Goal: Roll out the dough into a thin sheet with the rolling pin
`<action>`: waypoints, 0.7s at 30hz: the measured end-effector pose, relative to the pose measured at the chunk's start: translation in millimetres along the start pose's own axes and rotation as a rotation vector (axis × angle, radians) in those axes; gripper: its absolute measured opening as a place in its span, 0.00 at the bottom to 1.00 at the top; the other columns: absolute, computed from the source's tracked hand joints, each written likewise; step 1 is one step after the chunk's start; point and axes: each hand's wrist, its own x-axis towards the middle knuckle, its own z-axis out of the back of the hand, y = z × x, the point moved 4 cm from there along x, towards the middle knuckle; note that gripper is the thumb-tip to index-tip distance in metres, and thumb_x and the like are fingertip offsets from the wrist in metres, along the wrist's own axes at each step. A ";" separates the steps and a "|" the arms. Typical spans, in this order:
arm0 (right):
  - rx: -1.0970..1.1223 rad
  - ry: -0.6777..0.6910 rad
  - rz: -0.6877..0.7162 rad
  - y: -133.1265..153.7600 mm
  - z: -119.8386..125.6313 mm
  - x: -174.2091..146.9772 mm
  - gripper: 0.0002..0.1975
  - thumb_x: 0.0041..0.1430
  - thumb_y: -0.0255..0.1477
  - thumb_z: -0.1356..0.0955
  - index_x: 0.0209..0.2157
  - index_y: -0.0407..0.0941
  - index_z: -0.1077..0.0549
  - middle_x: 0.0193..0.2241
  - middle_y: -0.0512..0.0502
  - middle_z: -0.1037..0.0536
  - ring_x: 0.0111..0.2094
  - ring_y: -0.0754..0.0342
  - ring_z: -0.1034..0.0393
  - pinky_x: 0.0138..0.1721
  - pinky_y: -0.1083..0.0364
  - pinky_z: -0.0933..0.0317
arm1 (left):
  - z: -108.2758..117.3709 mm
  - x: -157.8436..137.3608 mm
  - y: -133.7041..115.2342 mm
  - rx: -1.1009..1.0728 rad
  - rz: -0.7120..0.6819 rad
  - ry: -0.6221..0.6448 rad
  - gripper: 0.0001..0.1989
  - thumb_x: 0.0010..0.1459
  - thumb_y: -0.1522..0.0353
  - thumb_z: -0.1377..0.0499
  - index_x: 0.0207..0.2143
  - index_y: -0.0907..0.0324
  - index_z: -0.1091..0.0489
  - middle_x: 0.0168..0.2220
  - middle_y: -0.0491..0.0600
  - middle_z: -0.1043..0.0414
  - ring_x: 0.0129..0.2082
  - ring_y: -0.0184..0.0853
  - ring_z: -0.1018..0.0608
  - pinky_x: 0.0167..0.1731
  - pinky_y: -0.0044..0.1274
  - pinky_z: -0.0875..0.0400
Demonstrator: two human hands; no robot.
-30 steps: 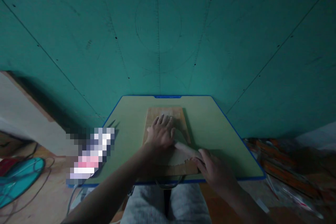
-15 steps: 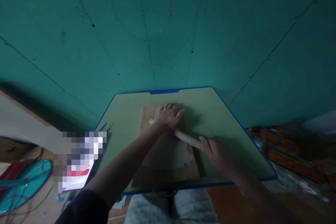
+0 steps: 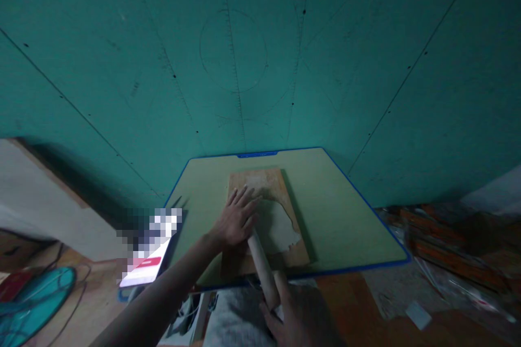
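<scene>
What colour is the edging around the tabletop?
The tabletop edging is blue, best seen in the head view.

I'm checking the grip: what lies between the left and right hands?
The rolling pin runs from the left hand to the right hand, in the head view.

Looks like an unfinished rm, poss. makeshift workshop: bare green wall (image 3: 366, 81) w/ drawn lines (image 3: 233, 49) & dark dots (image 3: 304, 12). Sm. table (image 3: 337, 222) by it, misc. clutter (image 3: 451, 260) on floor (image 3: 345, 298).
</scene>
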 end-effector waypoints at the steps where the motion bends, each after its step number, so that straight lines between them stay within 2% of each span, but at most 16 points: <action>1: 0.060 0.011 -0.005 3.8 -7.2 -1.8 0.11 0.56 0.37 0.31 0.39 0.47 0.29 0.25 0.47 0.20 0.25 0.49 0.25 0.23 0.56 0.50 | -2.8 -1.6 1.6 -0.014 0.037 -0.011 0.25 0.66 0.66 0.53 0.63 0.62 0.40 0.68 0.59 0.49 0.69 0.50 0.52 0.64 0.48 0.52; 4: 0.346 0.048 -0.070 10.6 -24.6 -7.1 0.18 0.54 0.42 0.31 0.43 0.46 0.29 0.29 0.44 0.20 0.29 0.49 0.25 0.25 0.57 0.45 | -13.2 1.3 4.5 -0.075 0.124 -0.020 0.26 0.65 0.66 0.52 0.64 0.66 0.42 0.68 0.61 0.51 0.69 0.50 0.55 0.64 0.47 0.49; 7: 0.779 0.130 -0.182 16.9 -38.4 -10.7 0.22 0.55 0.48 0.32 0.42 0.46 0.29 0.30 0.46 0.21 0.30 0.52 0.27 0.27 0.58 0.42 | -19.0 12.1 1.0 -0.146 0.170 -0.003 0.25 0.66 0.63 0.52 0.63 0.63 0.41 0.68 0.60 0.49 0.69 0.48 0.56 0.64 0.45 0.47; 9: 1.061 0.219 -0.243 23.7 -46.2 -9.2 0.25 0.55 0.53 0.35 0.40 0.46 0.29 0.27 0.48 0.24 0.27 0.55 0.29 0.26 0.59 0.42 | -17.0 19.5 -5.3 -0.173 0.236 -0.009 0.25 0.68 0.60 0.54 0.63 0.61 0.41 0.67 0.58 0.48 0.69 0.45 0.55 0.63 0.45 0.46; 12: 1.395 0.386 -0.256 36.9 -55.4 -0.8 0.26 0.55 0.56 0.36 0.33 0.45 0.29 0.19 0.52 0.31 0.21 0.57 0.35 0.23 0.59 0.45 | -9.1 27.2 -20.6 -0.160 0.326 -0.010 0.28 0.69 0.57 0.57 0.64 0.63 0.43 0.68 0.57 0.49 0.70 0.42 0.55 0.65 0.40 0.49; 15: 1.549 0.486 -0.217 46.0 -61.3 6.8 0.24 0.53 0.53 0.34 0.24 0.45 0.31 0.17 0.52 0.34 0.22 0.57 0.36 0.21 0.60 0.46 | -3.8 33.3 -37.1 -0.125 0.303 0.031 0.29 0.69 0.57 0.59 0.65 0.65 0.45 0.68 0.55 0.50 0.70 0.40 0.53 0.67 0.37 0.55; 17: 1.574 0.511 -0.211 46.9 -64.0 6.3 0.22 0.53 0.51 0.31 0.23 0.46 0.31 0.18 0.52 0.34 0.24 0.57 0.35 0.21 0.60 0.45 | -3.4 37.5 -43.9 -0.088 0.286 0.051 0.29 0.70 0.57 0.60 0.65 0.65 0.45 0.68 0.54 0.49 0.69 0.40 0.52 0.68 0.37 0.56; 19: 1.582 0.546 -0.216 45.3 -65.2 0.9 0.19 0.55 0.48 0.32 0.25 0.46 0.29 0.19 0.52 0.32 0.24 0.56 0.34 0.22 0.60 0.43 | -4.9 41.9 -48.6 -0.036 0.276 0.048 0.28 0.69 0.57 0.59 0.64 0.63 0.43 0.67 0.53 0.46 0.69 0.42 0.49 0.67 0.39 0.56; 21: 1.576 0.593 -0.215 42.1 -64.1 -6.4 0.17 0.60 0.46 0.34 0.32 0.45 0.27 0.24 0.50 0.27 0.27 0.56 0.31 0.25 0.58 0.37 | -7.7 46.0 -53.4 0.007 0.261 0.030 0.27 0.69 0.56 0.59 0.63 0.60 0.41 0.65 0.53 0.42 0.68 0.43 0.46 0.67 0.41 0.55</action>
